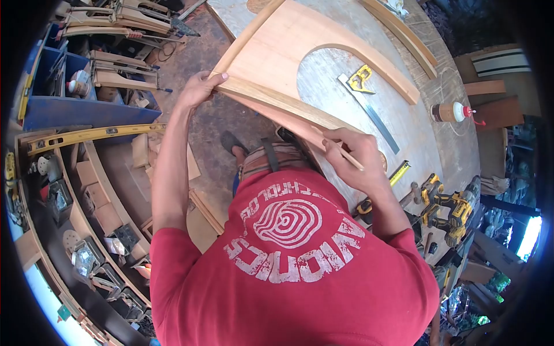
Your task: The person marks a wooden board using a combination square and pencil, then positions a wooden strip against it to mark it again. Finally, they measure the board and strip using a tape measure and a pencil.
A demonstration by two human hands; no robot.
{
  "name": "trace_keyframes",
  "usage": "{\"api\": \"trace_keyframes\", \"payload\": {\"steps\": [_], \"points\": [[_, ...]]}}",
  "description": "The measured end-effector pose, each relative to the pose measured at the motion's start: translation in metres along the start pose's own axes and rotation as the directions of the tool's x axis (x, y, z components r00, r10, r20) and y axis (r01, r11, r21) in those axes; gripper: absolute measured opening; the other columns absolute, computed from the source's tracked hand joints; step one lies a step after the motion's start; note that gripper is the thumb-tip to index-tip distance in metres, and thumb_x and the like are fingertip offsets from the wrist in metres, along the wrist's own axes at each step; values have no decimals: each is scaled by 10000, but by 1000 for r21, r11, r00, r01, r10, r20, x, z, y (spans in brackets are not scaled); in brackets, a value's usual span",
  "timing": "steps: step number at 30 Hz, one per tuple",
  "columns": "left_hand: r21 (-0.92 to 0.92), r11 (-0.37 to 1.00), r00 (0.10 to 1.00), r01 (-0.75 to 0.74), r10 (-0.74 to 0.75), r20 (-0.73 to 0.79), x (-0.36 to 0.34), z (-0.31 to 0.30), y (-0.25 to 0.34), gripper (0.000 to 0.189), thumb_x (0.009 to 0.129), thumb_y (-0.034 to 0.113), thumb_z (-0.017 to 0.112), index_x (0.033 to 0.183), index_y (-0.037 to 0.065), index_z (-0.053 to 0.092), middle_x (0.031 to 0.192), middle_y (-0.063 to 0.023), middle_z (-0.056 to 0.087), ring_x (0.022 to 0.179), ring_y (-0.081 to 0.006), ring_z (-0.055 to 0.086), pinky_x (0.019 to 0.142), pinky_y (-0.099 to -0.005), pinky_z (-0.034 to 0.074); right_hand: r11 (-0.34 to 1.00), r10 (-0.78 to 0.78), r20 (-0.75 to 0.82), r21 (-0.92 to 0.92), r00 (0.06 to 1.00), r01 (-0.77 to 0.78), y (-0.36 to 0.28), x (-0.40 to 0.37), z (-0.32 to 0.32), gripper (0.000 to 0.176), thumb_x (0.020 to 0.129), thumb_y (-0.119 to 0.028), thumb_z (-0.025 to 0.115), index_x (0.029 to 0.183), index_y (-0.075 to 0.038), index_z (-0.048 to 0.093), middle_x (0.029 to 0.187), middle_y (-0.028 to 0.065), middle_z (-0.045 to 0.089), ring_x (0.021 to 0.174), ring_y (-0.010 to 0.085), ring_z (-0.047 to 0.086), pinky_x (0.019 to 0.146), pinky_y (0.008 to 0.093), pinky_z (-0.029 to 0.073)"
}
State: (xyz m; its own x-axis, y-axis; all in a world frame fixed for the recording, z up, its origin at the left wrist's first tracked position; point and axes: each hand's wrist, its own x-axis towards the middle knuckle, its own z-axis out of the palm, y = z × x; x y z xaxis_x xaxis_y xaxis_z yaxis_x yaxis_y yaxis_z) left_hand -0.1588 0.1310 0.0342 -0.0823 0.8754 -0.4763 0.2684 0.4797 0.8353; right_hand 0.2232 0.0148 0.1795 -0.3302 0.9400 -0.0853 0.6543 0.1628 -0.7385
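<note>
A pale wooden panel (268,52) with a curved cut-out and raised edge strips lies tilted across the workbench (340,135), one corner jutting past its edge. My left hand (202,89) is closed round that corner, thumb on top. In my right hand (355,158) is a pencil (351,159), pinched between the fingers beside the panel's near edge strip (288,106). The pencil's tip is hidden by my fingers. Inside the cut-out, a combination square (360,81) with a yellow head rests on the bench. Near my right wrist lies an extended yellow tape measure (399,172).
Yellow-and-black cordless drills (456,210) crowd the bench at right, near a hammer (411,193). A glue bottle (450,112) lies on its side farther back. Curved strips (404,32) sit behind the panel. At left are a blue bin (86,112), a spirit level (98,137) and shelves of tools.
</note>
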Motion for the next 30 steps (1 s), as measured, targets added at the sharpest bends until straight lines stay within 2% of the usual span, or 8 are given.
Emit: {"api": "trace_keyframes", "payload": {"steps": [3,4,7,12,16,19,24,30], "points": [[-133,991,988,27,-46,-145,-8,11,-7,943,865,544,785,1484,-67,421,1286,-207,578,1033,-285,625,867,-398,496,973,-135,-93,176,986,150,-7,14,-12,159,889,-97,685,1007,-3,735,627,127,667,579,188,694,576,325,527],[-189,981,974,41,-81,-210,-15,17,-12,947,882,565,757,1509,-42,390,1433,-242,533,1165,-351,633,987,-451,504,962,-166,-103,203,981,184,0,21,-12,148,906,-75,697,1029,2,726,693,88,700,649,106,687,608,272,523],[-573,820,953,-8,-167,-253,-31,39,-42,1059,894,546,753,1594,-30,207,1570,-271,398,1298,-429,562,1092,-528,433,878,-229,-191,382,954,287,3,53,-9,172,920,-75,685,1063,19,712,823,90,741,722,117,700,666,257,535],[-709,700,953,81,-264,-152,-86,130,-16,986,904,477,771,1569,-27,246,1487,-237,482,1267,-376,585,1055,-508,464,817,-132,26,569,991,94,23,105,-3,283,974,-110,646,1221,23,684,1045,109,759,898,118,679,772,282,545],[-728,680,962,86,-248,-118,-76,153,-16,861,931,396,760,1521,-35,306,1379,-210,551,1222,-323,618,1018,-468,505,809,-63,229,581,971,-85,38,142,18,284,967,-162,654,1190,8,699,1064,77,758,909,122,676,809,289,540],[-751,653,967,101,-243,-82,-75,150,-4,746,953,288,745,1477,-57,341,1358,-209,562,1226,-310,619,1039,-462,513,833,-135,231,553,964,-16,50,165,38,246,960,-117,643,1152,30,689,1037,98,755,724,95,601,674,267,522],[-772,622,964,127,-259,-51,-78,146,-1,710,945,201,760,1455,-78,352,1356,-199,558,1241,-303,609,1063,-446,520,833,-253,315,552,915,40,64,202,75,253,953,-167,671,1144,-7,712,1033,84,758,898,136,697,796,307,555],[-761,638,967,116,-248,-61,-83,145,2,721,982,227,718,1509,-63,320,1398,-194,548,1274,-324,595,1075,-478,492,823,-384,307,541,871,173,56,227,107,359,934,-251,666,1173,9,728,1018,161,766,889,211,725,814,348,565]]}}
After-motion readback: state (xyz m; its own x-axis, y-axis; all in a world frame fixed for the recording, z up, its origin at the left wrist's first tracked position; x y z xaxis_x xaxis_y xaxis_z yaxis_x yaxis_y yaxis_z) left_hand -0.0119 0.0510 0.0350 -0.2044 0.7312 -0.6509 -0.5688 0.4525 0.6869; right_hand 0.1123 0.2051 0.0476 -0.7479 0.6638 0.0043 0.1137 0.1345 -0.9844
